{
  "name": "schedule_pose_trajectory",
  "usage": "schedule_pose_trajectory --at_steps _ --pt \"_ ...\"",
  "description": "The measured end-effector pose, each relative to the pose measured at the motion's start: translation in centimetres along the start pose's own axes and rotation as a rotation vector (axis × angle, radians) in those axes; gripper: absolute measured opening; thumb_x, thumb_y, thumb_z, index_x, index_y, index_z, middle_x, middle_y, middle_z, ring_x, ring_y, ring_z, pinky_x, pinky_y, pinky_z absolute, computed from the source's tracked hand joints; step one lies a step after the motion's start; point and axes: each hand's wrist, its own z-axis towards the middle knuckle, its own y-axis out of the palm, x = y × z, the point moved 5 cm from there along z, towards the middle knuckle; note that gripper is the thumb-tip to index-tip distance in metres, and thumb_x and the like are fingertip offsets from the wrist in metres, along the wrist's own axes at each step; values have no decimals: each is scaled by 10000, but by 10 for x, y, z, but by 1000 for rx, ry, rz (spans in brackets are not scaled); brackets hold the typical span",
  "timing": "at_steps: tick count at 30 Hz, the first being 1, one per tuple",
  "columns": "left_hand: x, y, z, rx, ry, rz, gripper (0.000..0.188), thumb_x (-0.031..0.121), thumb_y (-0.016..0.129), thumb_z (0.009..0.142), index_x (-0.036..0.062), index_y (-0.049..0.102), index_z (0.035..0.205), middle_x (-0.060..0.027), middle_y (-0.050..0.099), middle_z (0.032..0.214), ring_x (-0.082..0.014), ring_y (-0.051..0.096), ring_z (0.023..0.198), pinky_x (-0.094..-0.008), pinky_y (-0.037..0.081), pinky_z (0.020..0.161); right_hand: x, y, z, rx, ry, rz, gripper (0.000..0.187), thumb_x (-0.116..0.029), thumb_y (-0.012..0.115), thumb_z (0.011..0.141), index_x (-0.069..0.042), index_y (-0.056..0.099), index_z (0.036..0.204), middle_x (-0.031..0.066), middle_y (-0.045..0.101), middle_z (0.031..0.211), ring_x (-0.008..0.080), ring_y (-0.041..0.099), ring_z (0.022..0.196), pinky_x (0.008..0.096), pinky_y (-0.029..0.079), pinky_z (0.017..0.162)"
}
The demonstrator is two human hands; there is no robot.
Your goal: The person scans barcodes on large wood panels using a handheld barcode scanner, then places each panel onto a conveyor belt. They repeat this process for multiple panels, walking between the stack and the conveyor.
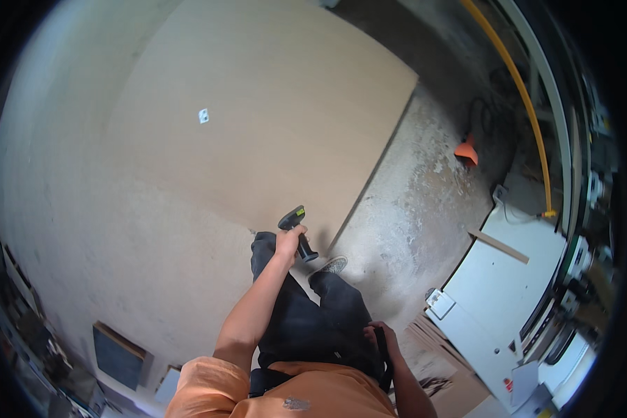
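In front of my legs, my left hand [289, 244] is wrapped round the grip of a dark handheld scanner [292, 217] with a yellow-green label on its head. Beyond it lies a large flat brown board [279, 118], with a small white label [203, 115] on its surface. The scanner is held above the board's near corner, next to my shoe [334, 265]. By my right hip, my right hand [382, 336] hangs with its fingers curled at a black strap [383, 359]; whether it grips the strap is hard to make out.
To the right stands a white-topped machine table [501, 279] with a narrow wooden strip [500, 246] on it. An orange foot-pedal-like piece [467, 153] sits on the floor near a dark cable. A yellow hose [522, 83] curves along the far right. A dark panel [117, 354] lies at lower left.
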Motion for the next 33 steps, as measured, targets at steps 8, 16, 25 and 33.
schedule_pose_trajectory --at_steps 8,16,25,33 --pt "-100 164 -109 -360 49 375 264 253 657 813 63 630 993 -74 672 887 -189 658 776 -343 531 677 115 -159 1 441 -580 -380 240 -227 603 917 0 668 965 110 704 822 225 691 755 343 527 695" --pt "-202 263 -227 -820 -12 1410 234 308 630 799 112 619 927 -46 650 769 -116 589 593 -232 352 382 336 -87 -49 1029 92 442 329 -330 577 863 -25 666 947 224 686 1010 408 639 986 493 498 874" --pt "-227 278 -258 -885 18 1902 228 291 666 787 79 641 868 -71 669 712 -130 587 516 -246 349 363 332 256 -74 619 637 1129 395 -357 515 906 -59 698 1090 241 675 1126 410 651 1059 508 519 900" --pt "-239 275 -258 -838 -91 2171 237 333 652 823 102 637 874 -67 691 734 -114 586 522 -237 321 361 330 193 -56 869 773 1360 415 -337 453 937 -29 661 1122 263 620 1227 435 593 1149 520 492 935"
